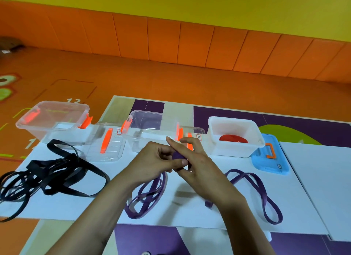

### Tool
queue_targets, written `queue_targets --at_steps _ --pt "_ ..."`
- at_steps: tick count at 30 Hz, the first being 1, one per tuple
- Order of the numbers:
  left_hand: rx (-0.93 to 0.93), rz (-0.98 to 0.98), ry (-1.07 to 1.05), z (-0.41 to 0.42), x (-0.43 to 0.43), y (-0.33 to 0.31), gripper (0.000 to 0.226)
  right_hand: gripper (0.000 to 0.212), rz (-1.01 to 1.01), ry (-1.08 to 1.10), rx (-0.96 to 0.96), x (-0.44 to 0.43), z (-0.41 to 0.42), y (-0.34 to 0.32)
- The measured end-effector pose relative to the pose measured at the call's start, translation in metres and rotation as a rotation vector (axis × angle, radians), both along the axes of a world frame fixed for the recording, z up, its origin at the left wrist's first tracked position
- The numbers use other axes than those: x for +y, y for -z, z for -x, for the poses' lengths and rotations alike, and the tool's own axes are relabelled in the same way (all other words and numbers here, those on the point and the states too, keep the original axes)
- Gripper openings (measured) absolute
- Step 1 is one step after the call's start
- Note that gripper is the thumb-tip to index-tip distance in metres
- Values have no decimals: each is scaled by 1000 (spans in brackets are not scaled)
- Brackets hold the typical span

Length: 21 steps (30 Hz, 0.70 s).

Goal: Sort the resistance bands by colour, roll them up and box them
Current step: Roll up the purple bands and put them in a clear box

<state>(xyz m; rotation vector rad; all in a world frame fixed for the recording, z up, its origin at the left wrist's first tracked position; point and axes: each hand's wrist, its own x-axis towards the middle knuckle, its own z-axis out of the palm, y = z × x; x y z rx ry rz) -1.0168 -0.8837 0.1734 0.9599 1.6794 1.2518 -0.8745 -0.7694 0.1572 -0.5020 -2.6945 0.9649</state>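
Both hands pinching purple roll [178, 156], floor numeral "13" [73, 100]

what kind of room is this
Probably a children's play or activity room: orange padded wall panels, an orange floor mat with printed numbers, and a low table in bright colours.

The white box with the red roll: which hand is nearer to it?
Right. The right hand is just left of the white box; the left hand is farther left.

White sheet [190, 213] on table carries: black bands [47, 176] left, purple bands [254, 190] centre-right, three boxes [235, 138] along far edge, clear lids [106, 142], blue lid [269, 156].
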Motion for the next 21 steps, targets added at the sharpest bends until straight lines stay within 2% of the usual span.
queue_targets --at_steps 3,7,10,12,16,19,21 --pt "-62 -83 -93 -7 3 4 10 77 53 144 90 -3 2 3" --pt "-206 -158 -300 -18 8 7 9 47 69 353 132 -11 8 3" --pt "-297 -170 -373 -27 11 11 11 36 9 390 124 -18 14 7" --pt "-304 -165 -371 -27 11 13 12 39 26 331 93 -18 13 8" --pt "-145 -86 -232 -12 7 16 14 67 66 194 -36 -6 5 8" --pt "-45 -41 -136 2 2 14 18 70 36 109 -98 -3 0 7" --pt "-18 -51 -79 9 -1 14 16 72 38 94 -73 -4 -1 7"
